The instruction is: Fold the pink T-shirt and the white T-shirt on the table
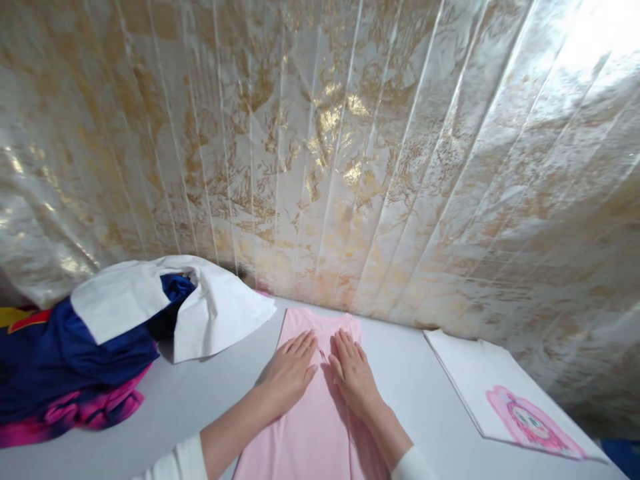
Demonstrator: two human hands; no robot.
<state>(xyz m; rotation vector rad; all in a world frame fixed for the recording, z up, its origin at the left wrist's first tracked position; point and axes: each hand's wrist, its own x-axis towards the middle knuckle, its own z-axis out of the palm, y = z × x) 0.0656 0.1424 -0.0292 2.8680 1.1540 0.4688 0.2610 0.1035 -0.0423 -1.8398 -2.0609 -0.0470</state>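
A pink garment (pixel 295 447) lies lengthwise on the white table in front of me, its neckline toward the wall and its lower end running out of the frame. My left hand (pixel 293 370) rests flat on its upper left part, fingers stretched out. On the upper right part lies my right hand (pixel 354 373), palm down and fingers extended. A small dark pink print or detail shows between the two hands; I cannot make out what it is. Neither hand grips anything.
On the left is a heap with a white garment (pixel 220 313) draped over dark blue cloth (pixel 75 360) and pink-and-black fabric (pixel 95 410). A folded white shirt (pixel 465 367) with a pink cartoon print lies right. Shiny gold-patterned sheeting (pixel 310 167) covers the wall behind the table (pixel 405 373).
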